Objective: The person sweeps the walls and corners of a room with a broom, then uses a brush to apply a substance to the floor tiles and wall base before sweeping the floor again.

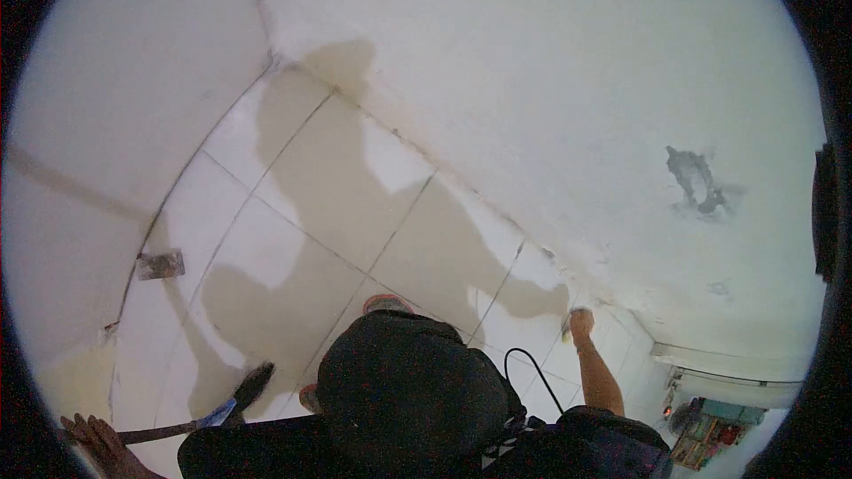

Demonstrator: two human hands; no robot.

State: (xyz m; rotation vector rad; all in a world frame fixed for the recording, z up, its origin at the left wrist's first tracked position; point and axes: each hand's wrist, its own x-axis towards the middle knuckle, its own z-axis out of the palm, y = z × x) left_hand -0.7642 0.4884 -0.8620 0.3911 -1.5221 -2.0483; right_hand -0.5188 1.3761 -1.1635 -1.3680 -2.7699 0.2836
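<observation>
At the lower left, my left hand [99, 445] has its fingers stretched and apart, reaching over the dark handle of a broom [254, 383]. The broom's black bristles and blue collar point toward my body, just above the floor's shadowed part. On the right, my right hand [581, 323] is closed low by the foot of the wall, its arm stretched out. A small yellowish edge shows at its fingers, but I cannot tell what it holds. My dark-clothed knees [413, 377] fill the lower middle, with shoe tips beyond them.
White tiles [293, 239] meet two pale walls at a corner, with my shadow across them. The right wall [577, 98] has a grey chipped patch [697, 180]. A grey-brown rectangular piece [161, 264] lies by the left wall. A black cable [535, 364] loops beside my knee; colourful items [714, 435] stand far right.
</observation>
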